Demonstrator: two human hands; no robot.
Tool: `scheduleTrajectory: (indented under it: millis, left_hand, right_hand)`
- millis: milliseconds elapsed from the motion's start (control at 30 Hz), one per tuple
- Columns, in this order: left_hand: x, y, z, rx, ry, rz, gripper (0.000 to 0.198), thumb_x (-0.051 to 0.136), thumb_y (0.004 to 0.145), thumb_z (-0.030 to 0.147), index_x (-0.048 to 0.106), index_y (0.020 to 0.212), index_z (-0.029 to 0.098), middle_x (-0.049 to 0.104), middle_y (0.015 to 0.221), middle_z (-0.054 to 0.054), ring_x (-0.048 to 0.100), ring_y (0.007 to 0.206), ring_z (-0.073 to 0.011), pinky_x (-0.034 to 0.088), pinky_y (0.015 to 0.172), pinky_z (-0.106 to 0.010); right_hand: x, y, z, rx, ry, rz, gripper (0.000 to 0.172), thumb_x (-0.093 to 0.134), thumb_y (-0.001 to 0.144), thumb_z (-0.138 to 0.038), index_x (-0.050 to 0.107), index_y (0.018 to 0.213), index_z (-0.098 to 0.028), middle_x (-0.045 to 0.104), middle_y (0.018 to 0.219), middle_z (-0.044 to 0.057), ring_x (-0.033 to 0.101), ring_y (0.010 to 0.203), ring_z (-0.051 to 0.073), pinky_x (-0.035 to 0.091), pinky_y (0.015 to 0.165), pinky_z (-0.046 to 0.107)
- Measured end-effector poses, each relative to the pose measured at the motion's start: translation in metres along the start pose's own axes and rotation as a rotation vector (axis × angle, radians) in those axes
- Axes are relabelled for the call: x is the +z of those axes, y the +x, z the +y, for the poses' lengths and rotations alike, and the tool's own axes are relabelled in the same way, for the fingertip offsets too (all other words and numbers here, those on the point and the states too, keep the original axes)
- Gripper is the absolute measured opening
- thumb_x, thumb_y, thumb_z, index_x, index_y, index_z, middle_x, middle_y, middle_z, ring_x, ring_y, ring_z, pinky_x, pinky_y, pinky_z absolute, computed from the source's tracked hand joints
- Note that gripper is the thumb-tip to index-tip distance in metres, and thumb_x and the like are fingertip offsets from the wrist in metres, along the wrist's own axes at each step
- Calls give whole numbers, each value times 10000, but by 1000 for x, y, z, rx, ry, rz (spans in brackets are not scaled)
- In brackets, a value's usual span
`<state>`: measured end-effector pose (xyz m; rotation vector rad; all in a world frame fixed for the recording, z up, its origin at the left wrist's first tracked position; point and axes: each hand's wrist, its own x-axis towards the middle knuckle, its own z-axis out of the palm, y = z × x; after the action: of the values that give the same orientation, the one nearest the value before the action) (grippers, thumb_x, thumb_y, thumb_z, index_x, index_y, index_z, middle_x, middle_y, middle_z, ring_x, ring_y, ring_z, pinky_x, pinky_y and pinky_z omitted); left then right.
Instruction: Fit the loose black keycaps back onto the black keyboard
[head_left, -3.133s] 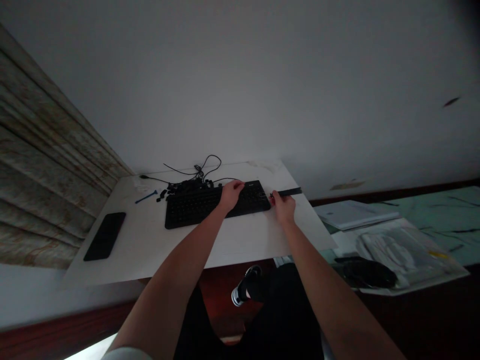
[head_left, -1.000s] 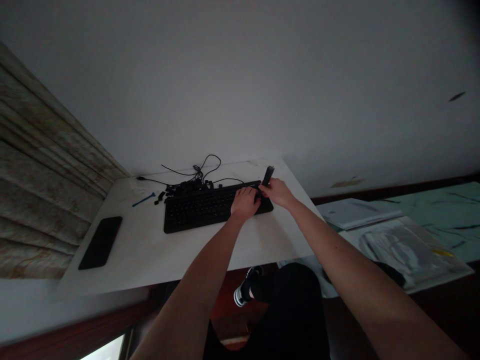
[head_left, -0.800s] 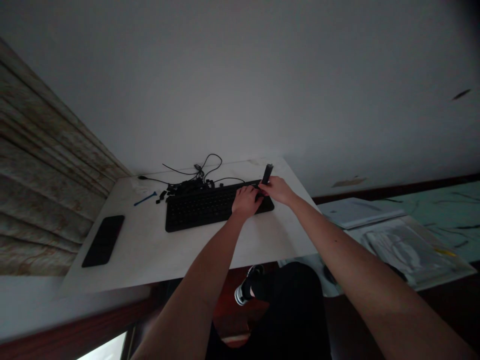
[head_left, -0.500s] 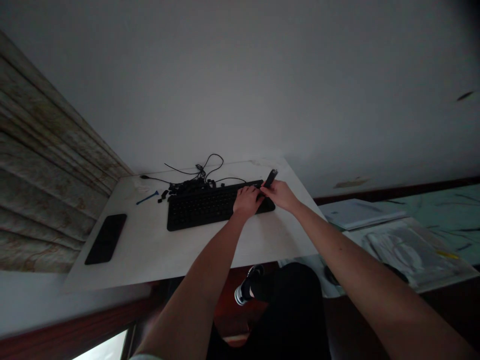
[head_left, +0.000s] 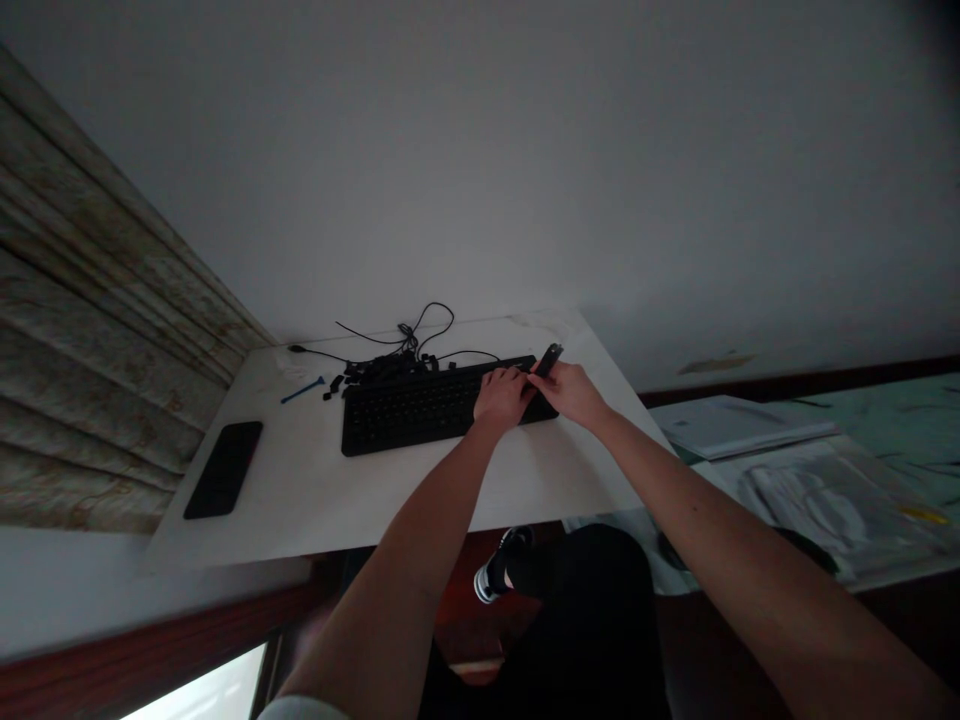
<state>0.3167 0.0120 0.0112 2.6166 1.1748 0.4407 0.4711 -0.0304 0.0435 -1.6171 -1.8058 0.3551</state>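
Keyboard (head_left: 442,412), black and corded, lies lengthwise near the far edge of a white desktop (head_left: 300,490), with a person's two hands at its right end. The left hand (head_left: 502,398) curls over the right-hand keys; whether it grips or only rests cannot be told. The right hand (head_left: 571,392) pinches a narrow dark bar (head_left: 550,358) just off the keyboard's far right corner, and of the two hands it is the nearer to the bar. The bar's long axis tilts up and away from the person, past the keyboard's back edge. The hands sit just beside each other, fingertips almost meeting. Loose black keycaps (head_left: 379,370) heap along the keyboard's far left edge, below a tangle of black cable (head_left: 420,325). A blue plastic stick (head_left: 302,390) and a black smartphone (head_left: 223,483) lie toward the desktop's left edge.
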Motion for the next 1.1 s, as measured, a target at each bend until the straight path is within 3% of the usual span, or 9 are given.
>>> scheduleTrajectory:
  millis: [200, 300, 367, 467, 567, 700, 867, 1000, 1100]
  left_hand:
    - [0, 0, -2, 7, -35, 18, 305, 419, 1034, 380, 626, 1214, 247, 640, 1222, -68, 512, 1203, -266, 381, 1056, -455]
    - [-3, 0, -2, 1, -52, 28, 272, 436, 1031, 363, 646, 1161, 248, 652, 1194, -56, 533, 1176, -256, 393, 1044, -434]
    - [-4, -1, -2, -6, -65, 38, 255, 442, 1031, 345, 652, 1127, 238, 659, 1176, -55, 550, 1145, -245, 406, 1029, -416]
    - [-4, -2, -2, -4, -97, 60, 228, 449, 1029, 310, 654, 1090, 229, 660, 1159, -55, 569, 1107, -224, 423, 1011, -387]
    - [-3, -3, -2, -14, -125, 106, 202, 468, 1021, 291, 656, 1054, 226, 657, 1144, -57, 579, 1082, -213, 438, 996, -371]
    - [-2, -4, -3, -66, -139, 189, 179, 488, 1008, 263, 657, 1020, 208, 665, 1098, -68, 586, 1060, -216, 457, 972, -367]
    - [-6, -9, 1, -71, -147, 259, 182, 495, 1006, 266, 663, 1031, 200, 667, 1101, -75, 586, 1067, -214, 463, 960, -357]
    - [-15, -23, 2, -34, -144, 238, 195, 506, 1004, 291, 680, 1047, 214, 666, 1112, -71, 582, 1099, -212, 457, 968, -358]
    - [-29, -39, -17, -32, -142, 226, 196, 523, 998, 308, 697, 1044, 230, 673, 1091, -63, 590, 1100, -205, 451, 981, -361]
  right_hand:
    - [-17, 23, -18, 29, 51, 21, 162, 658, 849, -326, 697, 878, -171, 707, 723, 48, 661, 644, 197, 509, 635, 286]
    - [-22, 31, -17, 118, 206, 2, 142, 713, 807, -309, 670, 799, -174, 672, 652, 26, 644, 601, 175, 528, 623, 280]
    - [-19, 27, -10, 245, 438, 105, 195, 738, 796, -347, 655, 813, -171, 678, 663, 28, 664, 615, 174, 558, 621, 285]
    - [-3, 7, 4, 445, 761, 401, 290, 761, 769, -418, 631, 841, -169, 700, 697, 45, 689, 621, 176, 587, 598, 293]
    - [23, -17, 17, 603, 869, 641, 337, 766, 729, -458, 617, 819, -170, 698, 667, 46, 676, 565, 175, 572, 545, 283]
    - [49, -38, 26, 611, 697, 725, 364, 710, 741, -514, 659, 806, -160, 727, 720, 86, 702, 649, 219, 575, 622, 332]
    - [53, -39, 32, 589, 313, 682, 457, 619, 786, -598, 704, 778, -148, 744, 767, 143, 710, 746, 292, 551, 743, 414]
    - [51, -40, 34, 553, 265, 650, 489, 603, 800, -609, 720, 836, -135, 752, 790, 141, 708, 742, 284, 545, 751, 405]
    - [51, -42, 34, 542, 269, 646, 483, 603, 810, -594, 721, 859, -128, 756, 818, 147, 710, 739, 281, 547, 730, 392]
